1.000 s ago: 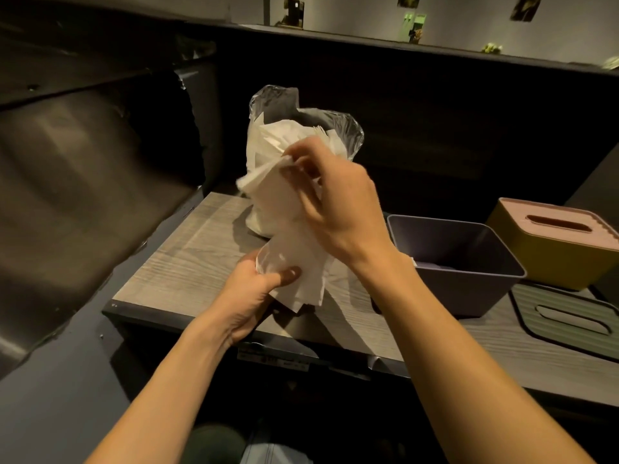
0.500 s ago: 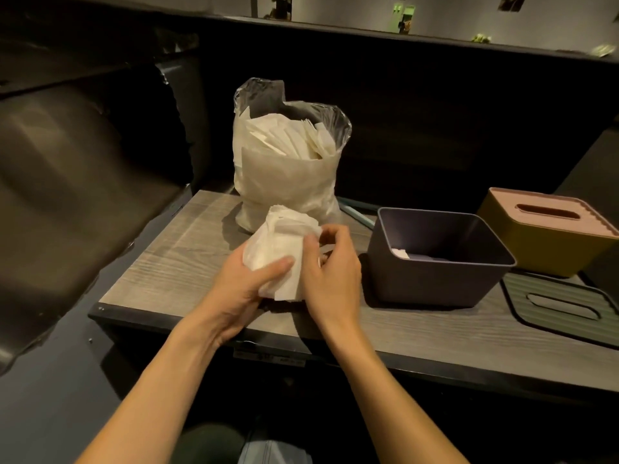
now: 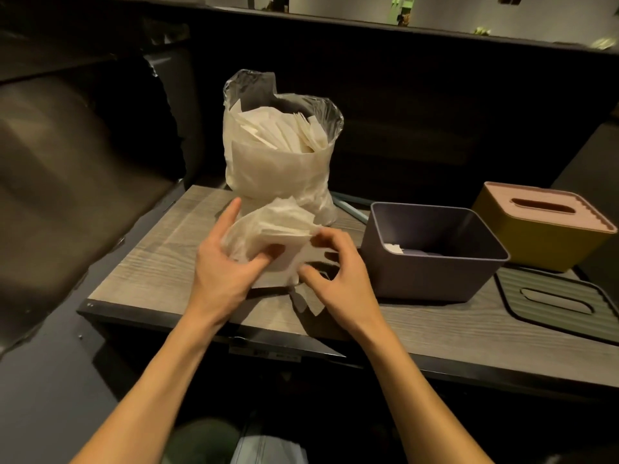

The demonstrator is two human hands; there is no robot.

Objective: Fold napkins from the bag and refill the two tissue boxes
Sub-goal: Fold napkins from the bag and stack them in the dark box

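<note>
Basically, napkin bundle sits just in front of the bag, above the tabletop. Left hand grips its left side, forefinger straight; right hand pinches the right edge. Likely light, limp, tearable; best held at edges. Grey box lies right of the bag.

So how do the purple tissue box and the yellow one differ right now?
The purple box stands open, its ridged dark lid lying flat on the table; the yellow box has its pink slotted lid on. The purple box sits nearer the person, the yellow box behind and to its right. Only the purple box's inside shows, nearly empty. Both stand upright on the table.
</note>
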